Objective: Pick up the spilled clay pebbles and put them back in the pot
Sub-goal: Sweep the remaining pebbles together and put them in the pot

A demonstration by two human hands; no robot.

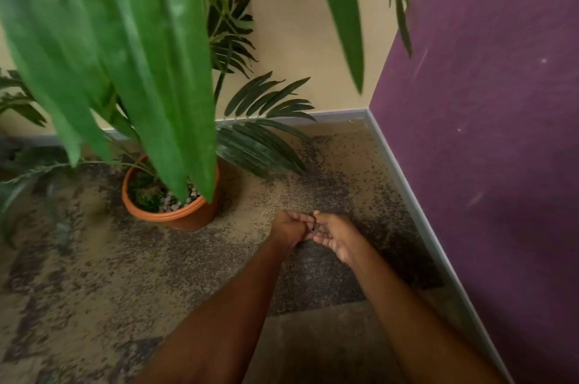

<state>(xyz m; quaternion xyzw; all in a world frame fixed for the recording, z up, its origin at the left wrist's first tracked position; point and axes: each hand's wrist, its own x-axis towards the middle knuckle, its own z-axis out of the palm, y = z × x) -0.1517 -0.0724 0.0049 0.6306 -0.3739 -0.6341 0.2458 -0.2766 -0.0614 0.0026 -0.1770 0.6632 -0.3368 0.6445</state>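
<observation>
Reaching out low over the patterned carpet, both bare forearms stretch forward from the bottom of the head view and the two hands meet near the corner of the room. The left hand is curled, its fingers bent inward toward the palm, and it touches the right hand at the fingertips. The right hand is cupped with the palm turned partly up, its fingers loosely bent rather than spread flat; a small dark patch sits in the hollow between the two hands, but it is too blurred to tell whether it is pebbles or shadow, so what either hand grips cannot be told. The clay pebbles that can be seen lie as a pale, pinkish-grey cluster inside the pot, on its right side against the rim, beside green moss-like filling. That orange pot stands on the carpet to the left of the hands, apart from them. Broad green leaves hang blurred across the upper left and hide part of the pot's opening, while darker palm fronds spread behind it. A cream wall meets a purple wall at the right, with a grey skirting strip along the floor.
</observation>
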